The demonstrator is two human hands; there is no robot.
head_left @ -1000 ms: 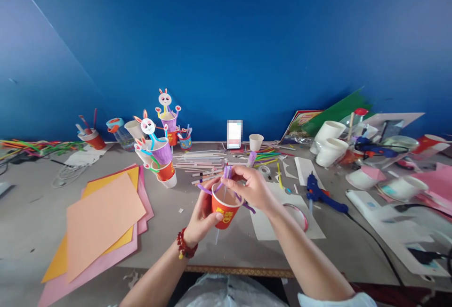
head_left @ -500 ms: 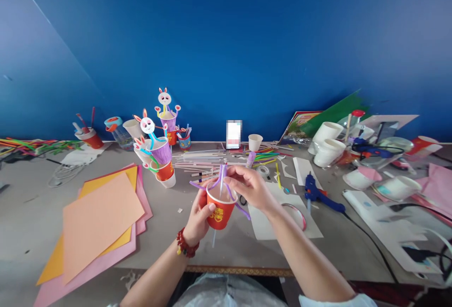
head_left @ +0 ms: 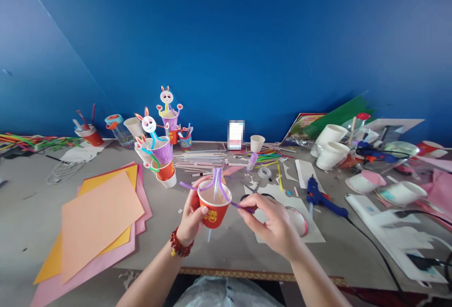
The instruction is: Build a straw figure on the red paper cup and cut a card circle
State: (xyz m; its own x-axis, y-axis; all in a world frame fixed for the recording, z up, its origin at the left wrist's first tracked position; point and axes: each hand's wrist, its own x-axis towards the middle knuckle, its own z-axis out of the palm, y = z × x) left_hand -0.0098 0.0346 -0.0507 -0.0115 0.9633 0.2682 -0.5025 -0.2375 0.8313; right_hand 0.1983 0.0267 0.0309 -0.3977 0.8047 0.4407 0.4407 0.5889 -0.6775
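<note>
My left hand (head_left: 193, 214) is wrapped round a red paper cup (head_left: 214, 215) with yellow lettering, held above the table's front. Purple pipe cleaners (head_left: 218, 175) rise from inside the cup around a pale straw and bend out over the rim on both sides. The straw (head_left: 209, 235) also sticks out below the cup's bottom. Between thumb and fingers, my right hand (head_left: 270, 222) pinches the end of the pipe cleaner on the right. Beyond that hand lie scissors (head_left: 253, 189), partly covered by its fingers.
Rabbit-faced cup figures (head_left: 160, 151) stand back left, behind coloured paper sheets (head_left: 102, 222). Loose pipe cleaners and straws (head_left: 201, 158) lie along the back near a white cup (head_left: 257, 143). On the right are a blue glue gun (head_left: 318, 194), its cord and a power strip (head_left: 388, 236).
My right hand has moved from the upright pipe cleaners at the cup's top down to the right-hand end and grips it. The cup has shifted slightly left.
</note>
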